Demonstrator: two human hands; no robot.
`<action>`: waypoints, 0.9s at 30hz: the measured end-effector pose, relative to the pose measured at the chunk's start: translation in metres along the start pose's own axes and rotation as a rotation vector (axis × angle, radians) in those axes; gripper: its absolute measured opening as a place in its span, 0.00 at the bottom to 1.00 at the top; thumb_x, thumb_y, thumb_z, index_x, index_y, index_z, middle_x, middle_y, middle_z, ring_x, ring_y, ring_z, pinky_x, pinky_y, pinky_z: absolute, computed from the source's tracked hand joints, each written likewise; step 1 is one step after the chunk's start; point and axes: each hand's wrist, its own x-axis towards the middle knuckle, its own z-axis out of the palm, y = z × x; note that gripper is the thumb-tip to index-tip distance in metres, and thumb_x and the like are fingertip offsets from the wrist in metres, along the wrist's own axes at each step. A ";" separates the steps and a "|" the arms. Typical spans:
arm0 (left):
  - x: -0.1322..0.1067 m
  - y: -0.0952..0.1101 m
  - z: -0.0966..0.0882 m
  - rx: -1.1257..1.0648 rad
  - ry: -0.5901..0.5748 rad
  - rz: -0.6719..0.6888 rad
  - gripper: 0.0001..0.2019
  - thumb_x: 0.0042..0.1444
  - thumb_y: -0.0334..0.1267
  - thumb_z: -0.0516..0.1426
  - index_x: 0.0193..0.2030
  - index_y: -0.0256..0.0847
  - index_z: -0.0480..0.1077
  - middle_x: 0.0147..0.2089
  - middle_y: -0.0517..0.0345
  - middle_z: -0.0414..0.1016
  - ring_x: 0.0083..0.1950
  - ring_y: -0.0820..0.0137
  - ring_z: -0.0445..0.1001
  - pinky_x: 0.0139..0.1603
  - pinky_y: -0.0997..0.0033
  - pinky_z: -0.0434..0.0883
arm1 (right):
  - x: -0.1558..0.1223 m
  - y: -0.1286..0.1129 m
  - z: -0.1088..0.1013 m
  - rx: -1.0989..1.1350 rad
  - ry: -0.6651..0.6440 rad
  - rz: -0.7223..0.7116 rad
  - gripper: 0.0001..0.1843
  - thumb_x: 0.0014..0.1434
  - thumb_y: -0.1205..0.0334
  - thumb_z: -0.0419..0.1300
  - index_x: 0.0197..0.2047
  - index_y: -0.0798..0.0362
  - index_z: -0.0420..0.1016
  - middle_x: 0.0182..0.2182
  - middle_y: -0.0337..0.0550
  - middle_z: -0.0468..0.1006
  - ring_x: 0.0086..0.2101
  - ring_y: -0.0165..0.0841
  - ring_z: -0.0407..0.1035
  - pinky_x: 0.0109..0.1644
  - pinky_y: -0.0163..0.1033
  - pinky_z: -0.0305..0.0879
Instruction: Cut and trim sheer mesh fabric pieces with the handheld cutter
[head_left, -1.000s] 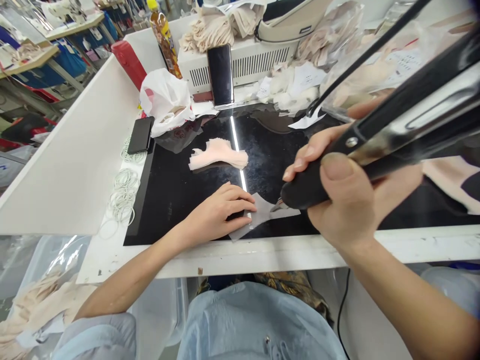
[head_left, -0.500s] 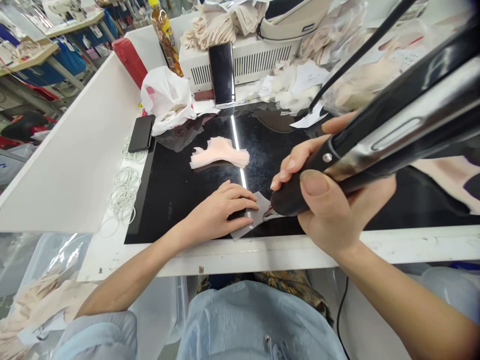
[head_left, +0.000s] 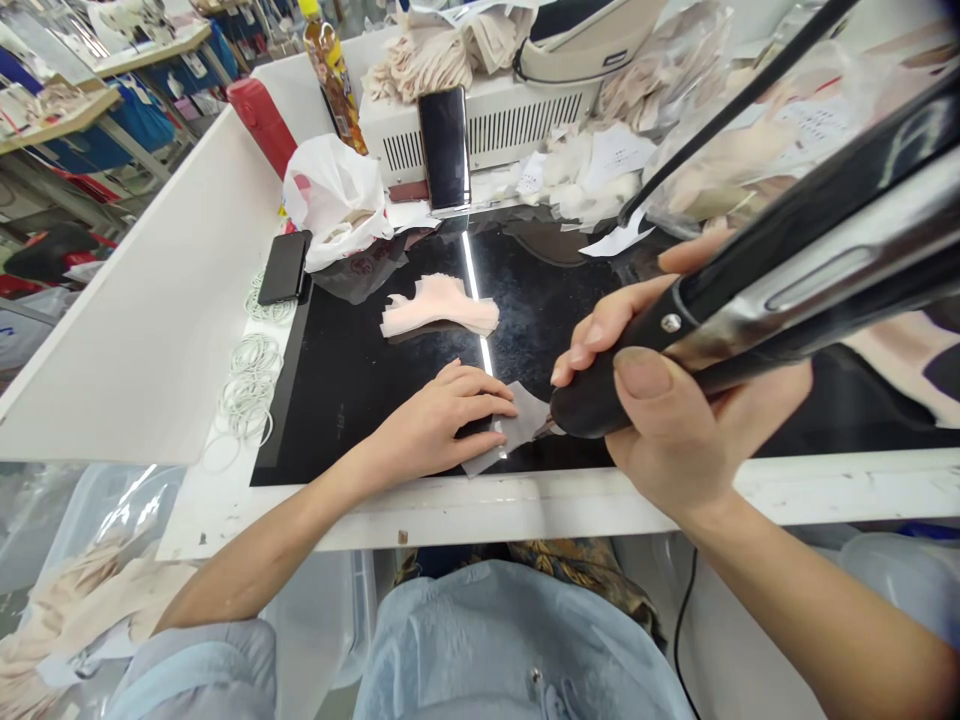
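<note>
My left hand (head_left: 442,420) lies flat, fingers together, pressing a small pale fabric piece (head_left: 523,425) onto the glossy black work surface (head_left: 352,380) near its front edge. My right hand (head_left: 675,400) is wrapped round the black handle of a long corded cutting tool (head_left: 757,300). The tool's tip rests on the fabric piece just right of my left fingertips. A stack of pink cut fabric pieces (head_left: 439,308) lies farther back on the black surface.
A dark phone (head_left: 283,267) and several white rubber bands (head_left: 247,385) lie at the left edge. A white plastic bag (head_left: 334,200), an upright phone (head_left: 444,148) against a white machine (head_left: 510,120), a bottle (head_left: 330,70) and heaps of fabric stand behind.
The tool's tip slid left along the fabric piece toward my left fingers, then held; my left hand stayed pressed in place.
</note>
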 end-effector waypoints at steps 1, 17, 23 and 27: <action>0.000 0.000 0.000 0.003 0.000 0.000 0.13 0.66 0.37 0.59 0.56 0.44 0.74 0.58 0.51 0.74 0.60 0.63 0.72 0.71 0.53 0.57 | 0.001 -0.001 0.001 0.004 0.005 -0.009 0.21 0.55 0.44 0.67 0.51 0.33 0.68 0.32 0.36 0.73 0.24 0.34 0.68 0.23 0.42 0.70; -0.006 0.006 0.004 0.004 -0.047 -0.023 0.16 0.66 0.41 0.59 0.60 0.47 0.71 0.64 0.53 0.73 0.69 0.61 0.65 0.75 0.43 0.49 | 0.020 0.021 0.001 0.069 0.082 -0.177 0.16 0.52 0.52 0.72 0.44 0.37 0.76 0.26 0.31 0.70 0.20 0.25 0.63 0.20 0.36 0.67; -0.005 0.005 0.003 -0.003 -0.052 -0.021 0.17 0.65 0.41 0.60 0.60 0.49 0.72 0.63 0.53 0.73 0.68 0.60 0.66 0.75 0.42 0.50 | 0.010 0.007 0.006 0.036 0.081 -0.073 0.19 0.54 0.47 0.70 0.48 0.34 0.73 0.29 0.35 0.72 0.24 0.31 0.67 0.24 0.41 0.72; -0.005 0.004 0.004 0.004 -0.046 -0.007 0.19 0.64 0.41 0.61 0.61 0.48 0.71 0.64 0.51 0.73 0.68 0.59 0.66 0.74 0.43 0.52 | 0.003 0.006 0.007 0.021 0.051 -0.053 0.20 0.55 0.47 0.68 0.50 0.33 0.70 0.29 0.35 0.73 0.24 0.33 0.68 0.26 0.43 0.73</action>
